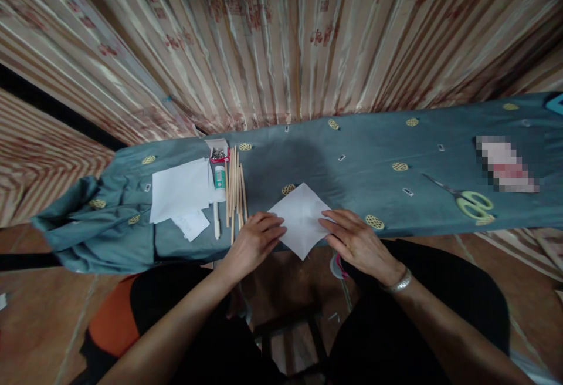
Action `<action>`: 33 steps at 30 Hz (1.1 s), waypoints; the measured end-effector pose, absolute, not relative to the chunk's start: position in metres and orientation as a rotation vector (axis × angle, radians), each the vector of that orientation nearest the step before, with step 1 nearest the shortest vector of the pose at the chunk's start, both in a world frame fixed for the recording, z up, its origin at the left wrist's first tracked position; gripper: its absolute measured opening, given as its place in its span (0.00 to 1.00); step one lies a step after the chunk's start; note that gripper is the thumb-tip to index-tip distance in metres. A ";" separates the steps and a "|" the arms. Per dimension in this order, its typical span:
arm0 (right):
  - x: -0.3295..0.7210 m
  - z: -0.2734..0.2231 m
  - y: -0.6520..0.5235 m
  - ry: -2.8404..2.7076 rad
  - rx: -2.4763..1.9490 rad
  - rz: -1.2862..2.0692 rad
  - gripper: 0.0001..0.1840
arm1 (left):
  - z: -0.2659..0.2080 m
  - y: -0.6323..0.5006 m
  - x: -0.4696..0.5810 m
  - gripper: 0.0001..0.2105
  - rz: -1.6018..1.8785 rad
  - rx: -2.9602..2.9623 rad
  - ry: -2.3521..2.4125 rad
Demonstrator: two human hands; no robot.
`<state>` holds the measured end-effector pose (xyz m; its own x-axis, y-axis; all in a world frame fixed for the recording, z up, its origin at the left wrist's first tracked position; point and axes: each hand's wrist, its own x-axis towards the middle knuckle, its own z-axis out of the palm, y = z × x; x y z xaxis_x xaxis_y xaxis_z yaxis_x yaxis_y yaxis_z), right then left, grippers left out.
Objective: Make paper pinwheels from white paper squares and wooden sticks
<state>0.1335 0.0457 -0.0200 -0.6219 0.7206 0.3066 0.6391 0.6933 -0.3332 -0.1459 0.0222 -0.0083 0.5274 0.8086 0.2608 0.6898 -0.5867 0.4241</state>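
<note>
A square white sheet of paper [302, 215] is turned like a diamond at the front edge of the table, with faint crease lines across its middle. Its lower corner juts out past the table edge. My left hand [257, 238] grips the left corner, fingers on top and thumb hidden. At the right corner my right hand [358, 239], with a silver bracelet on its wrist, holds the paper the same way.
Left of the paper lie thin wooden sticks [236, 188], a glue stick [220, 183], a white pen [217, 220], a small box of metal bits [219, 151] and a stack of white paper [180, 190]. To the right are green-handled scissors [472, 202] and a blurred-out object [505, 164].
</note>
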 end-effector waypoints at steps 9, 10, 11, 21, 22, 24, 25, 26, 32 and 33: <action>0.125 -0.007 0.045 -2.006 -1.166 0.631 0.09 | -0.003 0.031 -0.140 0.13 0.571 2.435 1.338; 0.124 -0.007 0.046 -1.959 -1.213 0.664 0.09 | -0.003 0.032 -0.140 0.13 0.574 2.419 1.359; 0.122 -0.008 0.047 -1.917 -1.263 0.697 0.09 | -0.004 0.033 -0.139 0.13 0.581 2.404 1.383; 0.112 -0.018 0.069 -1.686 -1.549 0.787 0.13 | -0.009 0.026 -0.114 0.22 0.584 2.811 1.196; 0.111 -0.018 0.071 -1.698 -1.558 0.760 0.13 | -0.011 0.023 -0.110 0.23 0.505 2.830 1.169; 0.110 -0.019 0.073 -1.726 -1.571 0.708 0.13 | -0.014 0.020 -0.105 0.25 0.377 2.824 1.184; 0.109 -0.019 0.074 -1.738 -1.576 0.687 0.13 | -0.016 0.019 -0.103 0.26 0.335 2.811 1.215; 0.109 -0.020 0.075 -1.748 -1.581 0.672 0.14 | -0.017 0.019 -0.102 0.28 0.306 2.799 1.244; 0.109 -0.026 0.080 -1.791 -1.571 0.601 0.14 | -0.020 0.025 -0.103 0.34 0.227 2.748 1.304; 0.109 -0.026 0.081 -1.799 -1.567 0.590 0.14 | -0.020 0.026 -0.103 0.35 0.219 2.741 1.309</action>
